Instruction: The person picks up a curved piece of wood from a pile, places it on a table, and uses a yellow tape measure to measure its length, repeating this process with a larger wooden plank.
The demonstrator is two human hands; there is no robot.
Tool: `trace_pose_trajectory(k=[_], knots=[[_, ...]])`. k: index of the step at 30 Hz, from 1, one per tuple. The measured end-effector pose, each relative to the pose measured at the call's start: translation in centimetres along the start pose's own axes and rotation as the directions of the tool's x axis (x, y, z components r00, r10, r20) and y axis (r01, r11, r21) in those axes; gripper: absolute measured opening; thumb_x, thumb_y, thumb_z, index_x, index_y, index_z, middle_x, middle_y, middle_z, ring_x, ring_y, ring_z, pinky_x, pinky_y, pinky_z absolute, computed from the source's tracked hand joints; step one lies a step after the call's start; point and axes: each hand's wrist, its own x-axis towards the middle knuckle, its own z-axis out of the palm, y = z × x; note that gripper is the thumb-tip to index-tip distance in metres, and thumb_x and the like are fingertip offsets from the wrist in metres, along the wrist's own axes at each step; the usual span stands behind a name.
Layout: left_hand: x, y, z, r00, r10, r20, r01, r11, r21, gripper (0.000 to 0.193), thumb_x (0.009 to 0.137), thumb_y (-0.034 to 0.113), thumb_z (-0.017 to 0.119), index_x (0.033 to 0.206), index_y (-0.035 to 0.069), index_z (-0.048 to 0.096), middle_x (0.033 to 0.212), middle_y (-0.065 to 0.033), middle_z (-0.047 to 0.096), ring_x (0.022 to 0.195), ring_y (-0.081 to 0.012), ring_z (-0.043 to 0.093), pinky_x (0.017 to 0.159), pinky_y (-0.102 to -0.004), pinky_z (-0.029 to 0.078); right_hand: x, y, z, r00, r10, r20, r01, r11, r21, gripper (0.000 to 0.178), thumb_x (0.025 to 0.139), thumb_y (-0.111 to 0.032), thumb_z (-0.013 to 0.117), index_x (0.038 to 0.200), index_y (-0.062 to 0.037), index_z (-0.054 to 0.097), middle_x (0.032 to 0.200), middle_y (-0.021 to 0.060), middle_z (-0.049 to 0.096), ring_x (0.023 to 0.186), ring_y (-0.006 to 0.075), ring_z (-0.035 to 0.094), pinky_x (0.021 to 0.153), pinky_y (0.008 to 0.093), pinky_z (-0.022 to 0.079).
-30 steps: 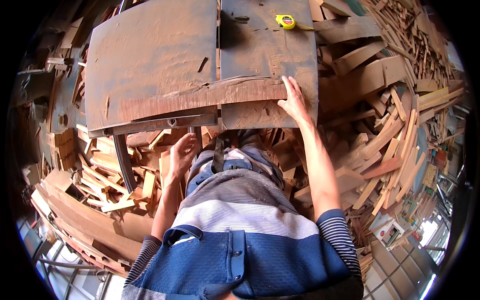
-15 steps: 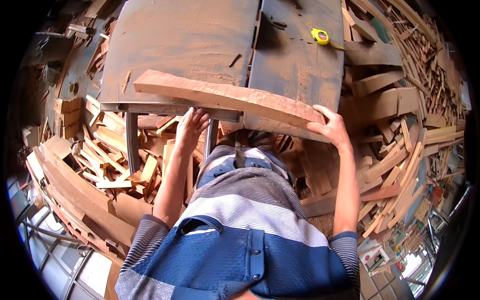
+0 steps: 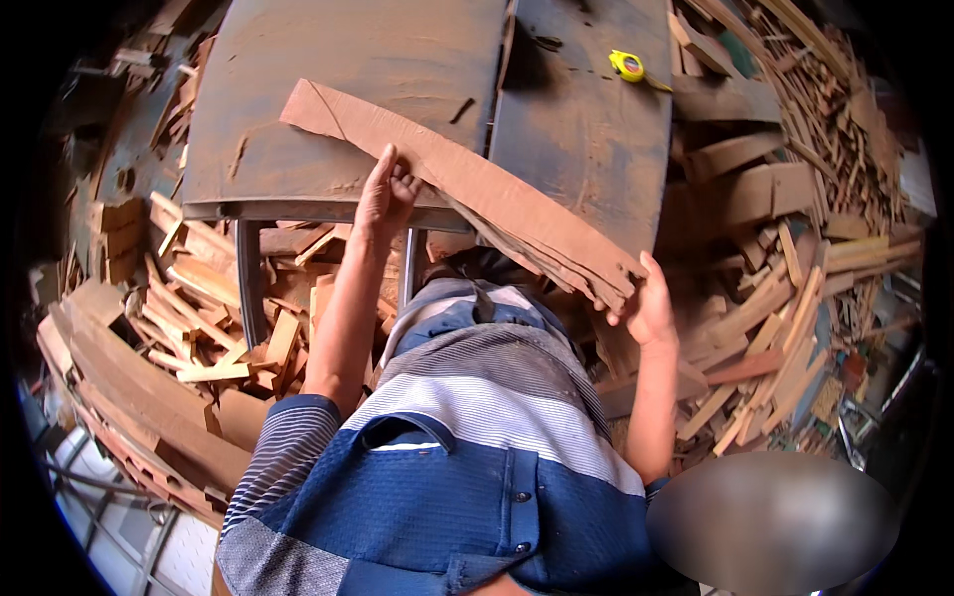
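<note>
A long, slightly curved wooden board (image 3: 477, 179) is held slantwise over the near part of a dusty metal table (image 3: 338, 60). Its broad face is turned up, and a pencil-like line crosses it near the far left end. My left hand (image 3: 388, 194) grips the near edge left of the middle, thumb on top and fingers curled beneath. At the lower right end, which is rough and split, my right hand (image 3: 646, 303) holds the board, its fingers partly hidden behind the wood.
A yellow tape measure (image 3: 627, 67) lies on the table's right part, near a dark gap between the panels. Wood offcuts (image 3: 214, 308) are heaped at the left, and stacked pieces (image 3: 785, 328) crowd the right. Curved boards (image 3: 139, 377) lean at lower left.
The board has been rolled so its broad face shows, and its right end has come lower and nearer to me. My left hand has moved up onto the board's near edge.
</note>
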Motion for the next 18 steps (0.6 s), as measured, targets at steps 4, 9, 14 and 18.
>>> trace_pose_trajectory(k=[4, 9, 14, 18], knots=[[0.6, 0.0, 0.2, 0.998, -0.036, -0.044, 0.041, 0.991, 0.124, 0.016, 0.094, 0.026, 0.076, 0.103, 0.017, 0.068, 0.102, 0.0031, 0.069, 0.093, -0.0134, 0.062, 0.085, -0.0318, 0.049, 0.6, 1.8, -0.8, 1.0, 0.029, 0.007, -0.03, 0.998, 0.049, 0.068, 0.101, -0.064, 0.044, 0.123, -0.0026, 0.063, 0.09, 0.0147, 0.075, 0.062, 0.0272, 0.07, 0.041, 0.033, 0.047], [0.2, 0.1, -0.2, 0.999, -0.045, -0.01, 0.046, 0.992, 0.117, 0.017, 0.099, 0.023, 0.071, 0.11, 0.012, 0.067, 0.106, -0.0004, 0.072, 0.097, -0.0175, 0.067, 0.088, -0.0359, 0.054, 0.7, 3.4, -1.2, 0.999, 0.023, 0.023, -0.025, 0.997, 0.078, 0.071, 0.101, -0.065, 0.043, 0.123, -0.0019, 0.065, 0.093, 0.0146, 0.076, 0.066, 0.0277, 0.071, 0.044, 0.0338, 0.049], [-0.3, -0.3, 0.4, 0.999, -0.019, -0.035, 0.022, 0.995, 0.096, 0.017, 0.1, 0.023, 0.07, 0.112, 0.011, 0.066, 0.109, -0.0009, 0.072, 0.101, -0.0185, 0.068, 0.088, -0.0349, 0.054, 1.1, 4.0, -2.0, 0.999, 0.027, 0.036, -0.03, 0.996, 0.083, 0.07, 0.102, -0.064, 0.042, 0.123, -0.0015, 0.065, 0.095, 0.0149, 0.076, 0.068, 0.0287, 0.072, 0.045, 0.0358, 0.053], [-0.2, -0.4, -0.4, 1.0, -0.012, 0.002, 0.012, 0.998, 0.067, 0.015, 0.099, 0.024, 0.071, 0.108, 0.012, 0.067, 0.103, 0.0009, 0.07, 0.1, -0.0178, 0.066, 0.088, -0.0355, 0.054, 1.0, 3.7, -2.0, 1.0, 0.021, 0.013, -0.021, 0.998, 0.064, 0.07, 0.102, -0.063, 0.042, 0.125, -0.0009, 0.064, 0.096, 0.0166, 0.076, 0.069, 0.0289, 0.073, 0.047, 0.0373, 0.057]])
